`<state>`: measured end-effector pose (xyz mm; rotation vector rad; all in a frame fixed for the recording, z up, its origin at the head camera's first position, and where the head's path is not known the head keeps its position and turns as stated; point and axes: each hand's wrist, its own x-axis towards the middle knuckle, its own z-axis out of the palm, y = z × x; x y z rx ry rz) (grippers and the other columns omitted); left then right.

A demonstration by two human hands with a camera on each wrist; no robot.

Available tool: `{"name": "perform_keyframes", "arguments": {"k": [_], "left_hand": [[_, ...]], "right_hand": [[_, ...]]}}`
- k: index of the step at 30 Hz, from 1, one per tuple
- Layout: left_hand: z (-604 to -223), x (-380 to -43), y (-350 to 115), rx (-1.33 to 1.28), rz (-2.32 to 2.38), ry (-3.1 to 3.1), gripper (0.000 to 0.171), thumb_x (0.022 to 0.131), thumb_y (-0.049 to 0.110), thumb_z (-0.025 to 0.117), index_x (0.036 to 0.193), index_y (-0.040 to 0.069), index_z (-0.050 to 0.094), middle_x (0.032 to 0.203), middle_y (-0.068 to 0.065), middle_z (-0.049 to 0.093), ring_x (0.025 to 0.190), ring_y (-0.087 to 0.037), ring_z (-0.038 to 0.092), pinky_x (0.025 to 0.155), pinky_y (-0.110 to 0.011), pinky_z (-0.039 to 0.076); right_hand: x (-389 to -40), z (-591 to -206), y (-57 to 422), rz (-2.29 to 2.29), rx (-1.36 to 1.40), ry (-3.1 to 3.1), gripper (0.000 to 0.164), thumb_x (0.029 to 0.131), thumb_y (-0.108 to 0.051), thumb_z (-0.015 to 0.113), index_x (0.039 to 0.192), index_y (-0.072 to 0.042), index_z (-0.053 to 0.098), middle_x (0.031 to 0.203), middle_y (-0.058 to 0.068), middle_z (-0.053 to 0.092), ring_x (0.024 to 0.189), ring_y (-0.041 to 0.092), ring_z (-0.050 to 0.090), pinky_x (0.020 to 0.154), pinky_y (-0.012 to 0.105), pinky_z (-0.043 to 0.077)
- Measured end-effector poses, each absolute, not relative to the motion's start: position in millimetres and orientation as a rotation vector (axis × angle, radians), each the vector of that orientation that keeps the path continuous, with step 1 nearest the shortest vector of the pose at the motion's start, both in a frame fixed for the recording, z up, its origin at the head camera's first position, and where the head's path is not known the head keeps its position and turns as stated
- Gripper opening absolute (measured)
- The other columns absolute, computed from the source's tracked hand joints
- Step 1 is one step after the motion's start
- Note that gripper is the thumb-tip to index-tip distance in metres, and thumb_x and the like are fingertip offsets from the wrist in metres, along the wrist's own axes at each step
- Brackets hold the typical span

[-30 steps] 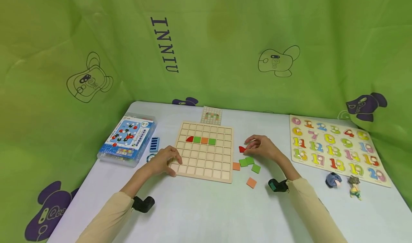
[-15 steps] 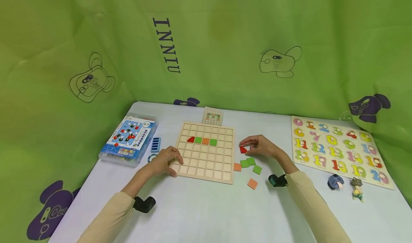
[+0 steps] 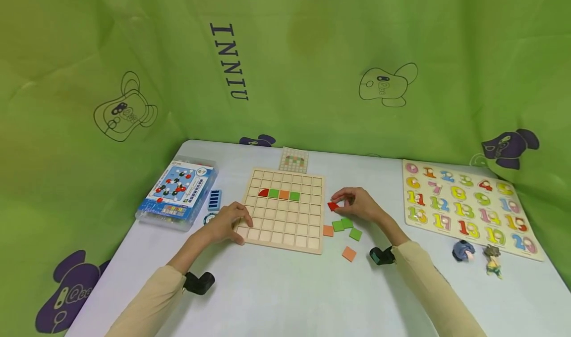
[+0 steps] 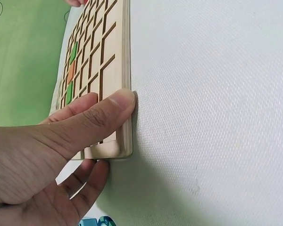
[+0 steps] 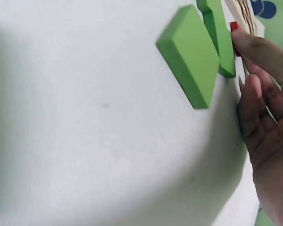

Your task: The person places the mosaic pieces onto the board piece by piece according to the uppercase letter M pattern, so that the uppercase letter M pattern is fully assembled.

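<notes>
The left hand [image 3: 229, 223] was clasped on the near-left corner of the grid board [image 3: 289, 226], thumb against the near edge; a tug there might have turned the board and jogged its tiles. Off the board's right edge, the right hand [image 3: 359, 204] pinched a red quarter piece [image 3: 332, 206] between thumb and fingertips. Being small, it could have slipped, or landed with its curve turned wrong. A low palm might have swept the loose tiles nearby.

Counted from the table's [image 3: 285, 297] left edge: one boxed set [image 3: 176, 188]; one blue block [image 3: 214, 200]; one disc [image 3: 208, 218], partly hidden. Four pieces sat in one row nearer the board's far edge: one red wedge [image 3: 263, 193], two green squares [image 3: 274, 194] and, between those, one orange square [image 3: 284, 195]. One pattern card [image 3: 293, 159] lay at that far edge. Off the right edge lay two loose orange tiles [image 3: 349, 253] and three loose green tiles [image 3: 355, 234]. Toward the table's right edge were one number puzzle [image 3: 447, 190] and, by its near edge, two figurines [image 3: 492, 261].
</notes>
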<state>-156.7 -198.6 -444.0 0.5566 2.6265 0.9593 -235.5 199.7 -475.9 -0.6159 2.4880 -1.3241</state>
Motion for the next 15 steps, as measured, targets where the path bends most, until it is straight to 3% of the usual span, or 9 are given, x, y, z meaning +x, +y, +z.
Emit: {"name": "perform_keyframes", "arguments": {"k": [5,11,15], "left_hand": [[-443.8,-157.0,-198.9,0.554,0.957,2.629,0.034,0.063,0.004,0.085,0.091,0.012,0.067,0.119,-0.014,0.050,0.112,-0.037,0.041,0.096,-0.057,0.034],[-443.4,-157.0,-198.8,0.556,0.963,2.626,0.034,0.063,0.003,0.085,0.091,0.011,0.067,0.118,-0.013,0.050,0.111,-0.036,0.042,0.096,-0.056,0.034],[-445.0,-157.1,-199.1,0.557,0.975,2.616,0.034,0.063,0.003,0.085,0.090,0.011,0.067,0.118,-0.013,0.050,0.110,-0.035,0.041,0.095,-0.055,0.034]], "right_hand": [[-231.3,-473.5,195.6,-1.368,-0.564,2.563,0.031,0.078,-0.005,0.078,0.107,-0.002,0.068,0.089,0.009,0.066,0.072,0.017,0.053,0.061,0.022,0.041],[-223.6,-473.0,194.0,-1.550,-0.406,2.597,0.035,0.079,0.000,0.075,0.112,0.005,0.065,0.103,0.020,0.068,0.086,0.028,0.066,0.068,0.019,0.050],[-217.0,-476.2,195.3,-1.659,-0.220,2.570,0.037,0.082,0.001,0.072,0.117,0.008,0.061,0.109,0.025,0.065,0.091,0.027,0.067,0.072,0.014,0.050]]}}
